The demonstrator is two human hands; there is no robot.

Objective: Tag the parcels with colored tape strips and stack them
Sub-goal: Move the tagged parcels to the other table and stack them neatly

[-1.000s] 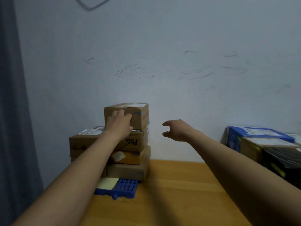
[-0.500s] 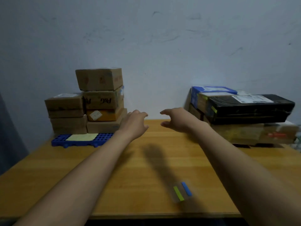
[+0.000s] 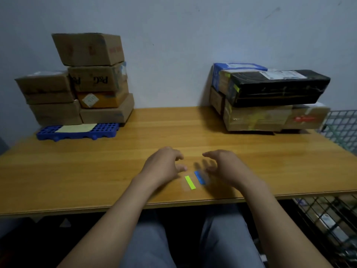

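Along the wall [image 3: 173, 35], cardboard stack [image 3: 96, 82] and black-topped stack [image 3: 270, 93] stand well apart.

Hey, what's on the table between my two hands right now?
The head view shows two tape strips there: a yellow-green strip nearer the left hand and a blue strip nearer the right hand, both flat on the wooden table.

**Dim light, soft blur**

You work in low, cool light. A pale sheen lies across the table [image 3: 193, 136], and your right hand [image 3: 226, 167] smears at the fingers [image 3: 208, 165] (motion blur). The left stack of parcels [image 3: 88, 49] leans outward, bent by the wide lens; below the table edge all goes near black.
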